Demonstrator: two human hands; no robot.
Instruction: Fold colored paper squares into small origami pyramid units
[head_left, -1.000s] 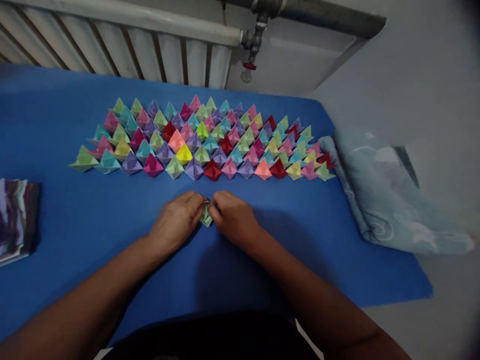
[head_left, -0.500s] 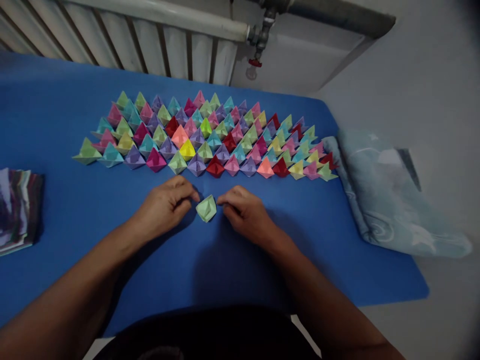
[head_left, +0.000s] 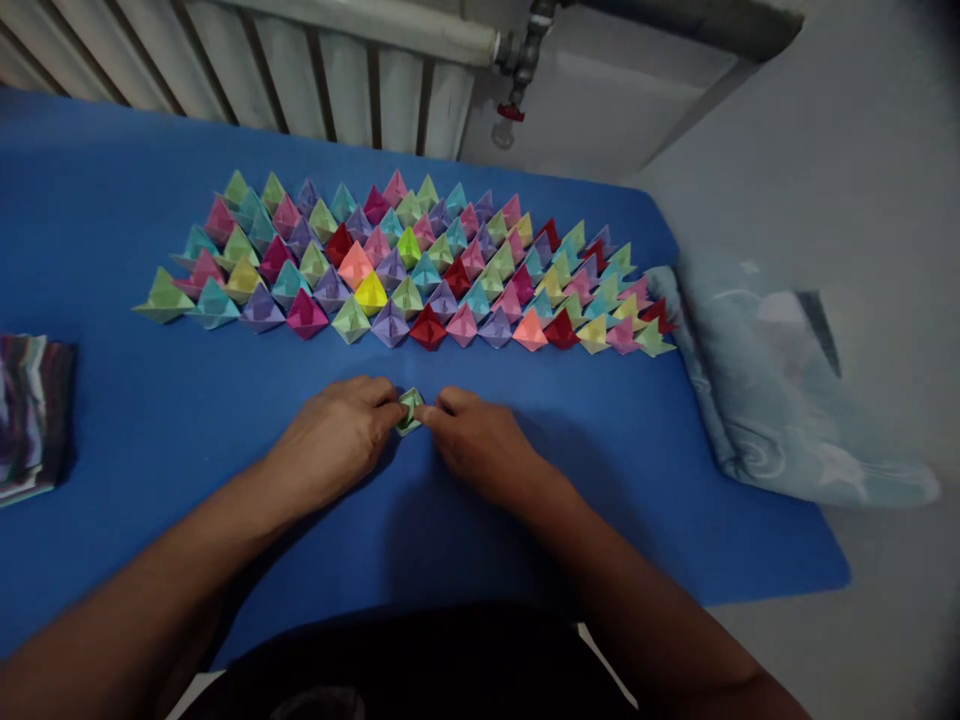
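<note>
A small pale green paper boat (head_left: 410,413) rests on the blue table between my two hands. My left hand (head_left: 352,425) pinches its left side, thumb at the inner edge and fingers curled behind. On the other side, my right hand (head_left: 480,440) grips the boat's right end between thumb and bent forefinger. The fingers hide both ends of the boat; its open middle shows. Just beyond stand several rows of folded paper boats (head_left: 427,328) in green, pink, purple, red, yellow and turquoise.
The blue table (head_left: 337,560) stretches out around my arms. At the far left lies a stack of dark, striped sheets or cloth (head_left: 34,415). A folded light blue blanket (head_left: 772,400) covers the right edge. Behind stand a radiator (head_left: 345,85) and a pipe valve with red handle (head_left: 511,112).
My hands have come together onto the green boat, thumbs now on its sides; before, they were at either side of it. The view has shifted slightly.
</note>
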